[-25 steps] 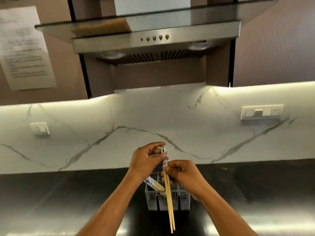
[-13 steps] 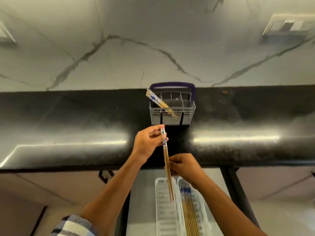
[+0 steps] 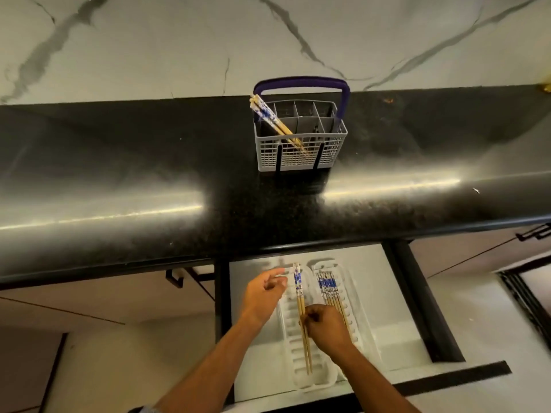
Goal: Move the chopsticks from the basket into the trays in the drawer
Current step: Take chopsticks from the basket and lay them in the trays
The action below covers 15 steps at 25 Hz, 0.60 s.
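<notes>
A grey cutlery basket (image 3: pixel 301 150) with a purple handle stands on the black counter. Chopsticks (image 3: pixel 269 117) with blue-patterned tops lean out of its left compartment. Below, the open drawer (image 3: pixel 387 308) holds two white trays side by side. My right hand (image 3: pixel 325 326) pinches a pair of chopsticks (image 3: pixel 301 308) lying lengthwise over the left tray (image 3: pixel 290 347). The right tray (image 3: pixel 354 293) holds several chopsticks (image 3: pixel 329 289). My left hand (image 3: pixel 262 293) hovers beside the pair's patterned end, fingers loose and holding nothing.
The glossy black counter (image 3: pixel 149 189) runs across the view with a marble backsplash (image 3: pixel 179 40) behind it. Closed cabinet fronts flank the drawer, with a black handle (image 3: pixel 176 278) at the left and another (image 3: pixel 533 234) at the right.
The view has tilted down from the backsplash to the drawer. Both hands carried the pair from above the basket down to the left tray. My left hand has let go of the patterned end.
</notes>
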Each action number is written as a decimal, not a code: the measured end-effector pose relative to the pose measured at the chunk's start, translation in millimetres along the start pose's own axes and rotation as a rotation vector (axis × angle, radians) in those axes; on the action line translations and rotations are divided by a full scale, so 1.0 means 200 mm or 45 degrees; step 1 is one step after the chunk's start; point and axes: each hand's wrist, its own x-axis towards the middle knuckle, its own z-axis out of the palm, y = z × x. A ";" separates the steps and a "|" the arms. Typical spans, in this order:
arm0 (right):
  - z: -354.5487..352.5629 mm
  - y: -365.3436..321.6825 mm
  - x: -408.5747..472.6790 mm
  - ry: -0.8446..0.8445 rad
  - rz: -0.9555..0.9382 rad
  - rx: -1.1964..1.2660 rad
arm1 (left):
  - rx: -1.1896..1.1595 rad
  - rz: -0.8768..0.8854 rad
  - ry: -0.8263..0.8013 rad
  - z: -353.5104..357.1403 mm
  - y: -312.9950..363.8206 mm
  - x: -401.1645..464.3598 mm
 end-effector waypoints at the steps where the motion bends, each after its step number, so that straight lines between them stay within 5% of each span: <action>1: 0.03 0.02 0.01 -0.005 0.039 -0.029 | 0.074 -0.066 0.028 -0.01 -0.06 0.00; 5: 0.13 0.04 0.07 -0.079 0.116 -0.225 | 0.287 -0.354 0.067 -0.02 -0.22 -0.03; 15: 0.29 0.00 0.23 -0.134 0.279 -0.385 | 0.217 -0.525 0.054 0.05 -0.28 -0.03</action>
